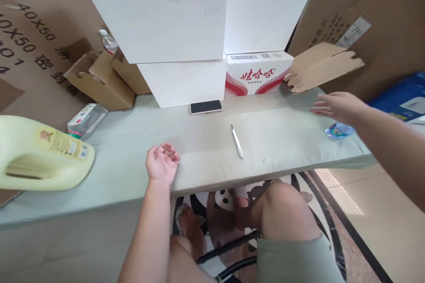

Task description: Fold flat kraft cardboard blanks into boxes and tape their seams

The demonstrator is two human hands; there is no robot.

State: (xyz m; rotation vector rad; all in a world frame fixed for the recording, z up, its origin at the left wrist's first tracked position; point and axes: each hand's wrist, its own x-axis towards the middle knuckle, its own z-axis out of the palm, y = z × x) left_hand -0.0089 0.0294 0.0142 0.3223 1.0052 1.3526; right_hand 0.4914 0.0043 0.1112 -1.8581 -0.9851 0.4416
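My left hand rests palm up near the table's front edge, its fingers loosely curled and apart, with nothing visible in it. Stretched out at the right end of the table, my right hand has its fingers extended and holds nothing that I can see. Just below it in the picture lies a small clear and blue plastic packet or bottle, partly hidden by my forearm. Between my hands, a slim white pen-like tool with a dark pointed tip lies on the cloth. Farther back, a phone lies flat with its dark screen up.
White boxes and a red-and-white carton line the back of the cloth-covered table. At left are a large yellow jug, a clear bottle and an open cardboard box. Right: a cardboard piece and a blue package.
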